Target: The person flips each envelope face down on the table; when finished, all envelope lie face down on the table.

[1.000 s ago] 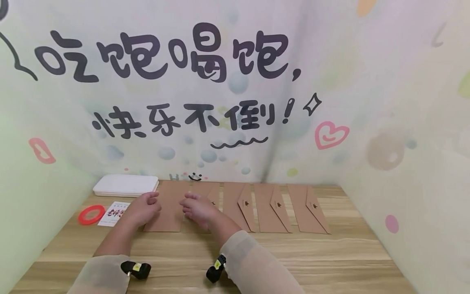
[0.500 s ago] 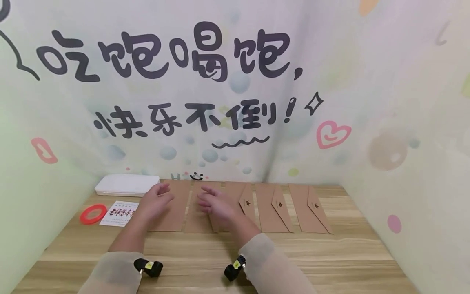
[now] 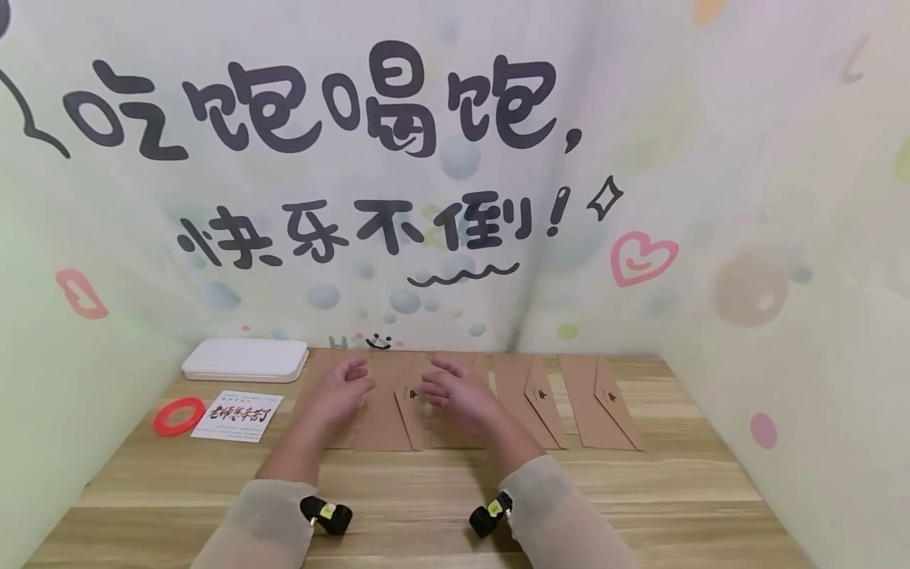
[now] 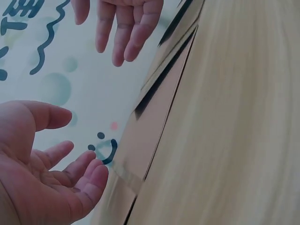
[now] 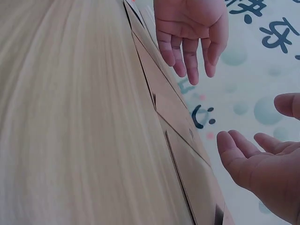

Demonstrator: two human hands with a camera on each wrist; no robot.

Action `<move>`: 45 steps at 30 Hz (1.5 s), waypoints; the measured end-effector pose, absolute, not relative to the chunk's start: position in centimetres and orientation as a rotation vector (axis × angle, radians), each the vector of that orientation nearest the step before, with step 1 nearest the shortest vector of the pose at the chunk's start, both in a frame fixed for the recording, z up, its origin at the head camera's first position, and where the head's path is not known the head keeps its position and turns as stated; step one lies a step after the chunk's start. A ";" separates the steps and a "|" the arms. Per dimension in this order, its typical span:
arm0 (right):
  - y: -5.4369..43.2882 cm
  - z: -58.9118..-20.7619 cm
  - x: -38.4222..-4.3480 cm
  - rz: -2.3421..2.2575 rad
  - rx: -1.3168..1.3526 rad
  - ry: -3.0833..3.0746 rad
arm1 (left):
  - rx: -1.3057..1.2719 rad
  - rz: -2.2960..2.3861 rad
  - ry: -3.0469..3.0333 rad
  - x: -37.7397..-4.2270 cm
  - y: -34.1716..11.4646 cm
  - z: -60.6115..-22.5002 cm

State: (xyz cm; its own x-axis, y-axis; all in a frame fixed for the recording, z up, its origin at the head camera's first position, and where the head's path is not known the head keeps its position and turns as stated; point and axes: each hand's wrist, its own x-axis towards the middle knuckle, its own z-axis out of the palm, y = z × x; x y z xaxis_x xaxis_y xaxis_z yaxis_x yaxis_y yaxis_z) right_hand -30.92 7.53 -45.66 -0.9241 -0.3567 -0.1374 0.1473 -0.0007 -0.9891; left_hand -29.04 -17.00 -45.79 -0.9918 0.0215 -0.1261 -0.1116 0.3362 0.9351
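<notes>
Several brown paper envelopes lie in a row along the table's back, seen in the head view. My left hand (image 3: 340,393) hovers over the leftmost envelope (image 3: 338,435), its fingers loosely bent and holding nothing. Over the middle envelope (image 3: 455,436) hangs my right hand (image 3: 462,395), likewise bare. Between the two hands shows the second envelope (image 3: 384,411), with a pointed flap and a small dark print. Both wrist views show the palms facing each other, apart and raised off the paper: the left hand (image 4: 51,183) and the right hand (image 5: 267,171).
Further right lie two more envelopes, the fourth (image 3: 513,395) and the fifth (image 3: 584,407). At the left are a white flat case (image 3: 245,359), a red ring (image 3: 162,420) and a white printed card (image 3: 238,416). A printed curtain (image 3: 455,316) rises behind the wooden table (image 3: 398,506).
Both hands have moved right along the row, the left from beside the card, the right from the second envelope to the middle one. The card now shows whole. The envelopes have stayed put.
</notes>
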 end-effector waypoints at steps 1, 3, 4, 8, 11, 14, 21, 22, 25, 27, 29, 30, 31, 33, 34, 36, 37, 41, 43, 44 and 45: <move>7.7 -45.7 -31.0 -1.989 -0.208 1.934 | -0.090 1.753 2.470 -29.1 -16.7 -45.8; 7.9 -45.8 -31.1 -1.993 -0.188 1.937 | -0.102 1.764 2.468 -29.3 -16.1 -45.7; 8.0 -45.9 -31.2 -1.993 -0.188 1.934 | -0.107 1.754 2.480 -29.4 -15.9 -45.7; 8.1 -46.4 -31.2 -1.992 -0.192 1.902 | -0.129 1.687 2.537 -29.5 -15.3 -45.8; 8.2 -46.7 -31.1 -2.003 -0.192 1.859 | -0.118 1.597 2.575 -29.4 -15.2 -45.8; 8.3 -47.0 -31.0 -2.034 -0.171 1.802 | -0.081 1.504 2.610 -29.3 -15.2 -45.8; 8.6 -47.6 -31.0 -2.057 -0.184 1.746 | 0.027 1.402 2.651 -28.9 -15.2 -45.8; 8.6 -47.7 -31.0 -2.055 -0.184 1.747 | 0.048 1.391 2.656 -28.9 -15.2 -45.9; 8.6 -48.0 -31.0 -2.052 -0.181 1.754 | 0.091 1.356 2.675 -28.7 -15.1 -45.8; 8.5 -48.2 -31.0 -2.060 -0.170 1.757 | 0.102 1.349 2.681 -28.5 -15.1 -45.8; 8.5 -48.3 -31.0 -2.080 -0.156 1.752 | 0.104 1.349 2.685 -28.4 -15.0 -45.7; 8.5 -48.4 -31.0 -2.095 -0.147 1.748 | 0.105 1.350 2.685 -28.3 -15.0 -45.8; 8.5 -48.5 -31.0 -2.110 -0.145 1.748 | 0.101 1.356 2.682 -28.3 -15.0 -45.8; 8.5 -48.5 -31.0 -2.140 -0.129 1.739 | 0.095 1.362 2.676 -28.2 -15.0 -45.9; 8.5 -48.5 -31.0 -2.153 -0.120 1.734 | 0.092 1.365 2.672 -28.1 -14.9 -45.9; 8.6 -48.6 -31.0 -2.164 -0.115 1.737 | 0.087 1.375 2.665 -28.0 -14.8 -46.0; 8.6 -48.6 -31.0 -2.166 -0.117 1.739 | 0.088 1.379 2.663 -28.0 -14.8 -46.0; 8.5 -48.4 -30.9 -2.166 -0.136 1.751 | 0.109 1.369 2.672 -28.0 -14.5 -45.8; 8.4 -48.1 -30.8 -2.168 -0.172 1.759 | 0.121 1.360 2.670 -28.0 -14.3 -45.7; 8.3 -48.0 -30.8 -2.165 -0.196 1.766 | 0.127 1.355 2.667 -28.0 -14.3 -45.6; 8.3 -47.9 -30.8 -2.156 -0.217 1.775 | 0.126 1.358 2.659 -28.0 -14.2 -45.5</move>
State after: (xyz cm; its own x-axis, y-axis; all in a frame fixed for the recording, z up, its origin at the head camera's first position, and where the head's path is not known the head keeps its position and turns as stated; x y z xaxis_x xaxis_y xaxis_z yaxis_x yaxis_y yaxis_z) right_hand -30.76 8.28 -47.93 -0.9308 -0.3528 -0.0960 0.1620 -0.1626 -0.9733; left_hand -28.00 -14.18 -45.55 -0.9848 0.1437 -0.0978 0.0051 0.5858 0.8104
